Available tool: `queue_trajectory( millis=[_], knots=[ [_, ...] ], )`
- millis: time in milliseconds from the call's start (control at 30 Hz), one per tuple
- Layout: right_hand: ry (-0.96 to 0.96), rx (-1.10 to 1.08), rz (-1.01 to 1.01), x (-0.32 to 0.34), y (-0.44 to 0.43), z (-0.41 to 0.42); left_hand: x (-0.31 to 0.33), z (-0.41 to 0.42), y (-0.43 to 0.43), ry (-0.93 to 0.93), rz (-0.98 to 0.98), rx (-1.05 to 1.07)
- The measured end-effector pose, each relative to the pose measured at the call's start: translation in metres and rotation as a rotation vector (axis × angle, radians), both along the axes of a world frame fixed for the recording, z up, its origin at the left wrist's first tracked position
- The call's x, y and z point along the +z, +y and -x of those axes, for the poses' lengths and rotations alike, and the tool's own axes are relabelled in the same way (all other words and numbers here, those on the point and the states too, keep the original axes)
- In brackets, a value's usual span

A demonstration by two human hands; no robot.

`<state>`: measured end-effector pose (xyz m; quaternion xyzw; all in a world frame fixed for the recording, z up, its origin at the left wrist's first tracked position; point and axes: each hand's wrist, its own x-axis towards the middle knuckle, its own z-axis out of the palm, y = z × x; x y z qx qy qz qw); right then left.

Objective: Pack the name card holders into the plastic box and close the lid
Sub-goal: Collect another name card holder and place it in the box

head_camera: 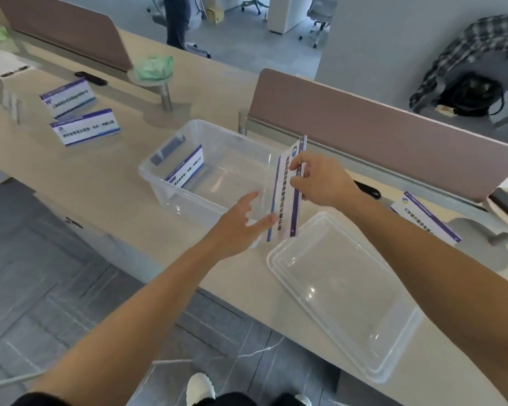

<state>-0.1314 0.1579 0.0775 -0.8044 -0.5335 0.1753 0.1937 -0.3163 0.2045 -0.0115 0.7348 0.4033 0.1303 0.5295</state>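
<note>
Head view: right hand [320,178] pinches a white-and-purple acrylic name card holder [288,189] upright over the near-right rim of the clear plastic box [159,183]. Left hand [241,227] open, fingertips near its lower edge. Clear lid [343,291] lies off on desk. Holder looks light, stiff, slick; grip the edges.

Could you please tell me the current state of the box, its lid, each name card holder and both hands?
Plastic box: open, on the desk.
Lid: off, flat on the desk beside the box.
Holder in the box: packed, leaning at the far end.
Held holder: gripped at the box's near rim, not yet in.
Two holders at left: standing, unpacked.
Holder at right: on the desk, unpacked.
Right hand: gripping the held holder.
Left hand: open, fingertips at the held holder.
</note>
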Motion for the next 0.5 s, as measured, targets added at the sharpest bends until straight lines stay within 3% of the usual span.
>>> queue_trajectory(
  millis=[200, 500],
  knots=[
    [0.038, -0.074, 0.051, 0.007, 0.023, 0.015, -0.020, 0.059, 0.088, 0.118, -0.204, 0.012],
    [0.171, -0.196, 0.000, -0.029, 0.090, -0.013, -0.025, 0.038, 0.207, 0.369, -0.420, -0.060]
  ],
)
